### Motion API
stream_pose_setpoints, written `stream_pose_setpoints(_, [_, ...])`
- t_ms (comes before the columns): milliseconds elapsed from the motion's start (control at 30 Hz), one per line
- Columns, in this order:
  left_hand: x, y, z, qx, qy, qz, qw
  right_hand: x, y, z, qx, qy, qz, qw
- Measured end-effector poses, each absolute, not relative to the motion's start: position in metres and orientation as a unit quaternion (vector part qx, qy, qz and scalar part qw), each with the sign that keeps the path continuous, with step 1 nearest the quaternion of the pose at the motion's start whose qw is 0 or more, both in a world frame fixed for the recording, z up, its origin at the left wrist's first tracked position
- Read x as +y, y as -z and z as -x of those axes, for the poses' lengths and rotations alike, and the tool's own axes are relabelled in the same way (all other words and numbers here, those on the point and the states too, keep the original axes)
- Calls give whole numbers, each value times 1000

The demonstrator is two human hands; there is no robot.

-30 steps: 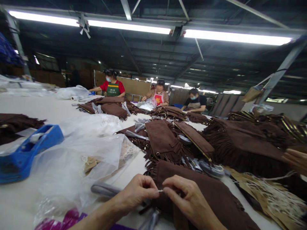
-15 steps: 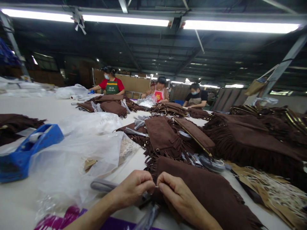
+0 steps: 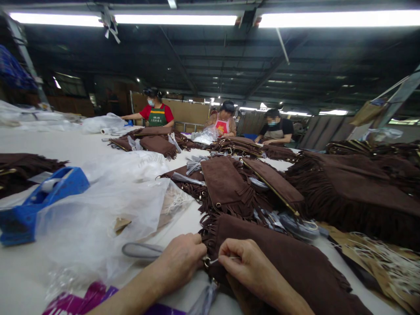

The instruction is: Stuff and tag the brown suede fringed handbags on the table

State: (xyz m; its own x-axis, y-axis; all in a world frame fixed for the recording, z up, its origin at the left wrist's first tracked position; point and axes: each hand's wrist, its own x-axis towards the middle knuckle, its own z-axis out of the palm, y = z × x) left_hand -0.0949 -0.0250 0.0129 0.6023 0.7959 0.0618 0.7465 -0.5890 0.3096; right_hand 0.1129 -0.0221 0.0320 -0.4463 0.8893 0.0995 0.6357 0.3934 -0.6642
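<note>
A brown suede fringed bag (image 3: 288,262) lies on the white table (image 3: 75,148) right in front of me. My left hand (image 3: 180,262) is closed on the bag's near corner, beside a small metal ring (image 3: 207,261). My right hand (image 3: 249,269) pinches a thin pale string or tag loop that runs into that ring. A grey strap (image 3: 141,250) lies just left of my left hand.
More brown fringed bags (image 3: 229,183) are piled beyond and to the right. Clear plastic bags (image 3: 105,210) and a blue tape dispenser (image 3: 36,201) lie left. Paper tags with strings (image 3: 377,262) lie right. Three masked workers (image 3: 157,114) are at the table's far end.
My hands have stayed pinched together at the bag's corner. The left now grips the corner more closely, and the metal ring shows between my fingers. The view has tilted slightly.
</note>
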Motion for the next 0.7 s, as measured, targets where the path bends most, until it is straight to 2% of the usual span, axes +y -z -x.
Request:
stream_pose_setpoints(133, [-23, -10, 98, 455, -79, -883, 84, -18, -35, -110, -807, -269, 479, 218])
stream_pose_setpoints(333, [-23, -15, 100, 440, -154, -874, 136, -14, -40, -104, -804, -258, 489, 220])
stream_pose_setpoints(700, [-24, -23, 101, 449, -175, -863, 151, -13, -43, -102, -806, -244, 494, 217])
